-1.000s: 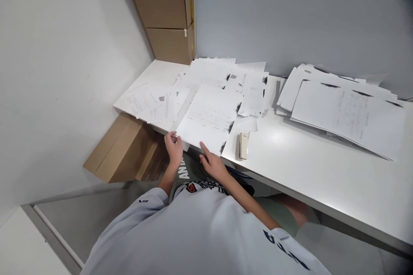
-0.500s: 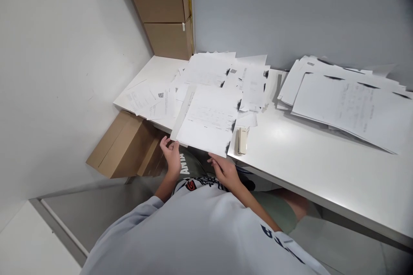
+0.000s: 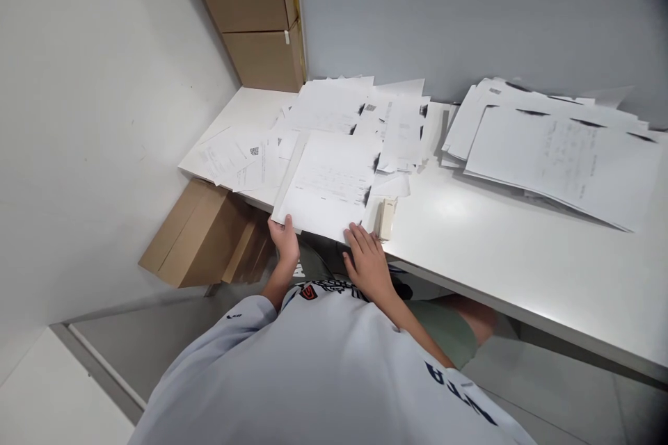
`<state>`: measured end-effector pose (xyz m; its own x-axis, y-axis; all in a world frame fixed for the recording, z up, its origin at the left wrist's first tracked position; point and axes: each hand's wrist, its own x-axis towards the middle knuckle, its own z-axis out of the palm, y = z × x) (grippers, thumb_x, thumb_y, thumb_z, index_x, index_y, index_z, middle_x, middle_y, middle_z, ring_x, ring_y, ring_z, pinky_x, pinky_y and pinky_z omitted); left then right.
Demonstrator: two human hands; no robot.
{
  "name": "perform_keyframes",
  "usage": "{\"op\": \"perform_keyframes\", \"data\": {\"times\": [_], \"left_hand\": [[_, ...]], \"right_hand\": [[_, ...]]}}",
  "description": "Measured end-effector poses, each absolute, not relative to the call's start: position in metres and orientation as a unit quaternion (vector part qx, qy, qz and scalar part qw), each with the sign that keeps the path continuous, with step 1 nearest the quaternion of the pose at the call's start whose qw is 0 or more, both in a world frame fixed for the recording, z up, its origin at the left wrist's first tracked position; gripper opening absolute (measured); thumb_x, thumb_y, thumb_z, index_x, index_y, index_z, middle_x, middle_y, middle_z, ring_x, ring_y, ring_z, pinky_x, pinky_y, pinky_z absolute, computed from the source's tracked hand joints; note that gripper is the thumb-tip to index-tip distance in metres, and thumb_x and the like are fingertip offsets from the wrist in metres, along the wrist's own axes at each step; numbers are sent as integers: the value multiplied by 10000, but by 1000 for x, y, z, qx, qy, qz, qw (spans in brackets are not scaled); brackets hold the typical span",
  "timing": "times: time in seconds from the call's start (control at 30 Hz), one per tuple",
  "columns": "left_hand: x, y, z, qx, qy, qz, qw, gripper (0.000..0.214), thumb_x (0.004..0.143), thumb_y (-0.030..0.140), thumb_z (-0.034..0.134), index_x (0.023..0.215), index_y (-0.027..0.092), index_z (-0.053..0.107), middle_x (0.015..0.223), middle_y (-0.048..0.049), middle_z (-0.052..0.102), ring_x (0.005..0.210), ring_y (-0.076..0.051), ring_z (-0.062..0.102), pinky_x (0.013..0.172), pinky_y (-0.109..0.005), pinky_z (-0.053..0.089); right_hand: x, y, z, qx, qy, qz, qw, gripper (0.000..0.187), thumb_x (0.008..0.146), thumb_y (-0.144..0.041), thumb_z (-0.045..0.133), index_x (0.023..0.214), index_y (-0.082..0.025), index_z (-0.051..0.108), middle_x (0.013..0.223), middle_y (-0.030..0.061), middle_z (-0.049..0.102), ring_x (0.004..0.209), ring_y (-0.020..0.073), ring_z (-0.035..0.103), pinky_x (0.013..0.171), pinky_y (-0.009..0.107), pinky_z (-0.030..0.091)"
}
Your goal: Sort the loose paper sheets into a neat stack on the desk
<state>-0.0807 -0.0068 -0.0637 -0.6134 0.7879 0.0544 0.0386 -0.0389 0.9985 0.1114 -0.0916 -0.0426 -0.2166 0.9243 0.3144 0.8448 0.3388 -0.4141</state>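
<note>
Printed sheets of paper (image 3: 331,184) with dark smudges down their right side lie at the table's front edge, their near edge jutting out over it. My left hand (image 3: 286,240) pinches the near left corner, thumb on top and fingers underneath. At the near right corner my right hand (image 3: 368,261) lies with its fingers stretched out flat on the paper. A cream stapler (image 3: 387,219) stands just beyond my right fingertips. Beneath the top sheet, a strip of another sheet shows along the left side.
Loose papers (image 3: 328,106) spread behind the sheets on the white table (image 3: 495,250). Smaller slips (image 3: 234,160) lie at the left. A thick paper stack (image 3: 553,146) is on the right. Cardboard boxes (image 3: 261,59) rise at the back corner; another box (image 3: 191,236) sits below the table.
My right hand has come up from below the near edge and now lies flat on the paper's corner. My left fingers have closed on the left corner.
</note>
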Motion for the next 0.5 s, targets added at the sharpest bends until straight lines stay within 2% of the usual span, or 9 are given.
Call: {"op": "perform_keyframes", "data": {"times": [0.1,0.3,0.43,0.5], "left_hand": [[-89,-9,-67,339,648,622,282,304,883,381,611,1100,178,548,1139,-118,671,1041,-196,662,924,-334,518],[-94,-9,-70,308,647,619,322,315,900,386,550,1132,172,558,1061,-103,680,859,-167,673,718,-282,550],[-89,-12,-65,289,589,651,380,364,901,450,547,1165,199,539,1088,-106,682,899,-170,683,713,-272,555],[-83,-14,-63,288,563,650,422,432,868,505,586,1172,202,540,1068,-103,689,857,-169,689,679,-267,554]], "right_hand": [[108,-89,-43,-557,-789,71,251,511,975,-242,323,1475,-140,351,1520,155,394,1431,285,317,1149,542,271],[104,-83,-44,-553,-792,78,247,506,970,-229,342,1463,-117,372,1540,156,361,1451,282,279,1167,549,246],[105,-83,-45,-551,-792,80,251,509,970,-234,342,1468,-137,375,1529,150,383,1446,279,295,1164,558,251],[105,-83,-45,-549,-793,79,251,506,971,-236,340,1467,-144,381,1525,143,392,1441,278,308,1164,558,251]]}}
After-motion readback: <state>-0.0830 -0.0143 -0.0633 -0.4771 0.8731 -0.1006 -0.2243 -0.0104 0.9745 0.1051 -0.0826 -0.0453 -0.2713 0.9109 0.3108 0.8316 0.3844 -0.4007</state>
